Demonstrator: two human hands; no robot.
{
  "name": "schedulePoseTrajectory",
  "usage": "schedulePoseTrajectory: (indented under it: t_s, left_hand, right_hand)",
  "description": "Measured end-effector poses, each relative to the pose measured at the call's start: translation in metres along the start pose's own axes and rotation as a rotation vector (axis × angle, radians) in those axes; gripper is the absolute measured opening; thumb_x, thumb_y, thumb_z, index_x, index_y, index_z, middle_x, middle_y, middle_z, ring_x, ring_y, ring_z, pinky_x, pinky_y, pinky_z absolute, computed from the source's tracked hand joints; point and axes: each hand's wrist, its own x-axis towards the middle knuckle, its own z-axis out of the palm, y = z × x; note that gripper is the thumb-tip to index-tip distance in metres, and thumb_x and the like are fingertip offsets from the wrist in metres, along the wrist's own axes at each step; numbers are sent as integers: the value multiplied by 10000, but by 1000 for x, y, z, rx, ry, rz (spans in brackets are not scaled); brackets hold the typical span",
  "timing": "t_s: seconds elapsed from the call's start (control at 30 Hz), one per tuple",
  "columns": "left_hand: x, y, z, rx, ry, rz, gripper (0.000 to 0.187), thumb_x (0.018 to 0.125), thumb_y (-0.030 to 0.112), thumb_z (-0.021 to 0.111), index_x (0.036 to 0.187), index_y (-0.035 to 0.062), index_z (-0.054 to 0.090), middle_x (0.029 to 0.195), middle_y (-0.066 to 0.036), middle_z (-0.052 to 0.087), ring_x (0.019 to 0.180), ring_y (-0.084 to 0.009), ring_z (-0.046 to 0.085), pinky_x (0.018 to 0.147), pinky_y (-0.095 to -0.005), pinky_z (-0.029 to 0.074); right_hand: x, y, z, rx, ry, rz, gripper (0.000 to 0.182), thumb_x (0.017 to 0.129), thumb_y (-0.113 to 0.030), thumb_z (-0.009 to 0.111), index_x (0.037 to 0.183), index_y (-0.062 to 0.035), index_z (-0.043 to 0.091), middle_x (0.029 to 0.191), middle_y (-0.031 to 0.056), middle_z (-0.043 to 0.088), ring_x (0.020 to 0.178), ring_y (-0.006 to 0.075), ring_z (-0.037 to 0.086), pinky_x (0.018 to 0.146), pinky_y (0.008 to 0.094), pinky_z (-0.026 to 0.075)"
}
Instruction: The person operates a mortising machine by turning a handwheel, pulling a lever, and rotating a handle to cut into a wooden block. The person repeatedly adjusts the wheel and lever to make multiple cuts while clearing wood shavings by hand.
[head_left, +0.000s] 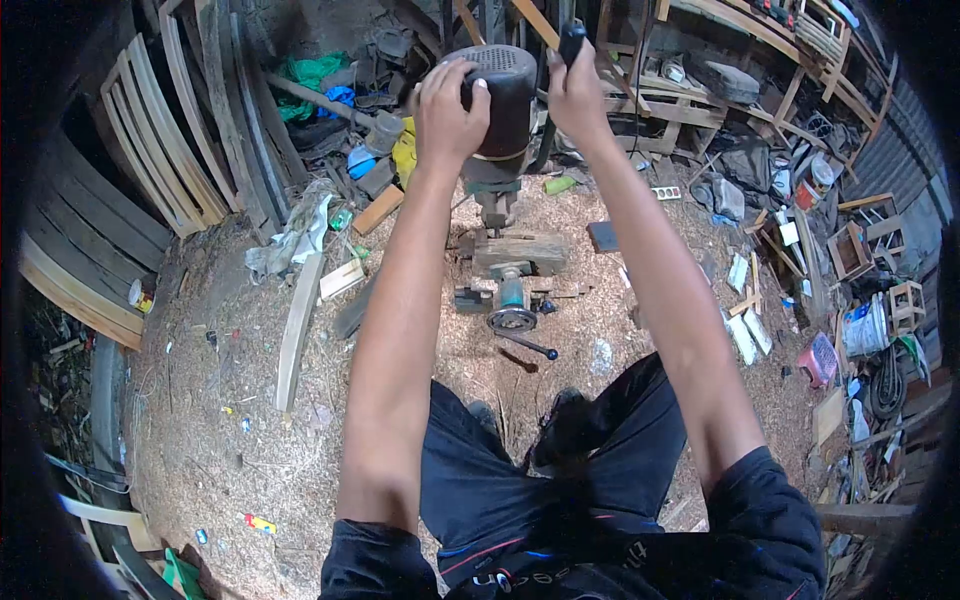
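In front of me stands an upright machine like a drill press, topped by a dark cylindrical motor housing (500, 110) with a perforated cap. Across the housing's upper left side lies my left hand (450, 110), its fingers and thumb apart. My right hand (578, 95) is closed around a black lever handle (571, 42) beside the motor. Below the motor, a rough wood block (520, 253) sits at the machine's green vise (511, 291), which has a round handwheel (512, 320). A crank with a dark blue knob (551, 354) sticks out lower down.
Sawdust and shavings cover the floor (280, 480). Curved wooden slats (150, 130) lean at the left. A long board (299, 330) and an orange-brown block (379, 209) lie left of the machine. At right are scraps, a pink container (822, 360) and a white bucket (866, 328).
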Motion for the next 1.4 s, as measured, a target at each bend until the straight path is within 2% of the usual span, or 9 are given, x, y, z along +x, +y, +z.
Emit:
schedulePoseTrajectory:
  t_s: [0.23,0.53,0.8,0.9,1.07,1.1,1.17,1.27,1.4]
  left_hand:
    - [35,-22,19,-141,39,-65,278,889,155,609,1118,5,661,1123,-178,668,1073,-335,637,968,-375,466]
    - [49,-37,33,-370,13,-201,259,873,148,578,1046,-11,686,1049,-160,688,1006,-277,658,918,-357,481]
    - [29,-35,24,-205,166,-70,324,989,181,492,1228,-8,602,1237,-158,618,1183,-253,558,1045,-357,397]
    - [-47,-18,7,-211,303,-178,349,988,167,478,1268,-37,516,1273,-192,553,1189,-338,532,1062,-417,372]
    - [-286,-9,5,-199,-220,-669,428,960,144,500,1341,-45,452,1330,-244,506,1258,-386,487,1076,-450,372]
    - [-334,-14,9,-204,-381,-720,476,954,149,509,1378,-50,428,1386,-265,477,1306,-412,459,1094,-463,365]
    - [-376,-7,6,-125,-553,-614,547,949,153,516,1437,-48,374,1457,-273,415,1366,-425,396,1128,-464,337]
    - [-407,17,3,-18,-772,-589,733,920,151,545,1542,-24,198,1576,-255,261,1454,-414,271,1178,-461,276]
    - [-415,33,7,138,-891,-528,854,871,144,571,1567,-1,96,1623,-227,149,1491,-397,185,1203,-505,198]
  right_hand:
    - [33,64,32,-174,-224,286,329,964,-172,554,1189,45,450,861,352,637,889,550,607,796,596,480]
    - [52,117,57,-167,-294,510,374,944,-363,632,946,7,690,836,288,672,876,476,650,781,535,504]
    - [42,123,61,-203,-318,599,385,930,-363,650,1064,-5,687,989,268,684,993,447,639,843,465,509]
    - [-38,146,58,44,-44,512,409,951,-341,632,1177,0,637,1037,231,703,978,374,680,857,411,510]
    - [-283,65,-35,37,-182,932,343,948,-239,643,1135,45,595,1051,208,676,996,282,661,886,389,499]
    - [-347,64,-48,5,-312,1036,341,951,-230,664,1115,54,572,977,155,653,915,188,614,823,324,503]
    - [-439,42,-77,-72,-493,1202,372,921,-218,689,1125,66,562,1030,191,660,964,214,634,848,332,509]
    - [-571,31,-92,-84,-474,1246,525,849,-330,715,1138,87,577,1061,301,662,1026,406,662,878,443,518]
    - [-516,-25,-100,-319,-862,1354,574,845,-367,703,1157,94,564,1112,326,641,1090,445,628,943,452,492]
